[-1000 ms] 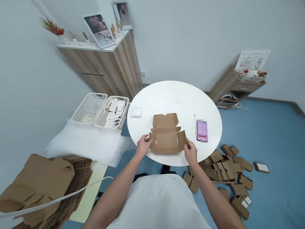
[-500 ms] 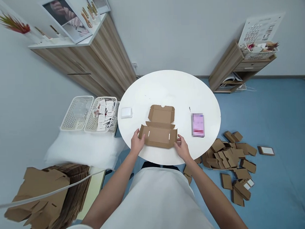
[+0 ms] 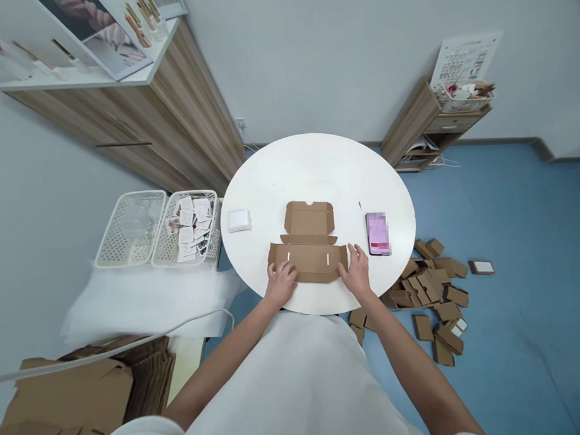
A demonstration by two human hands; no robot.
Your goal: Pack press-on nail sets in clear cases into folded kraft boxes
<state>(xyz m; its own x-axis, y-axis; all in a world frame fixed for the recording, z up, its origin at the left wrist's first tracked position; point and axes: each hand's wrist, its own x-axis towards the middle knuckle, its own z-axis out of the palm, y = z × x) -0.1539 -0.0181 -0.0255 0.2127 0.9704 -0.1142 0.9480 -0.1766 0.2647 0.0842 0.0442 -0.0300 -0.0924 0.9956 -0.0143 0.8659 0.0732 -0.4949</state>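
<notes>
An unfolded brown cardboard box (image 3: 310, 256) lies on the white round table (image 3: 316, 159), its lid panel pointing away from me and its side flaps partly raised. My left hand (image 3: 281, 283) is at its near left part, with bent fingers over the front edge. At the right end, my right hand (image 3: 356, 272) has the thumb on the inner side of the end flap and the fingers outside it. Two short white slots show in the base panel.
A white packet (image 3: 239, 220) lies left on the table, a phone (image 3: 377, 233) right. White baskets (image 3: 123, 229) stand at the left, one with small packets (image 3: 195, 227). Flat cardboard (image 3: 68, 396) is stacked lower left. Folded boxes (image 3: 423, 286) cover the floor at right.
My left hand has moved from the left end flap inward to the front edge. My right hand has shifted around the right end flap. The view has swung slightly.
</notes>
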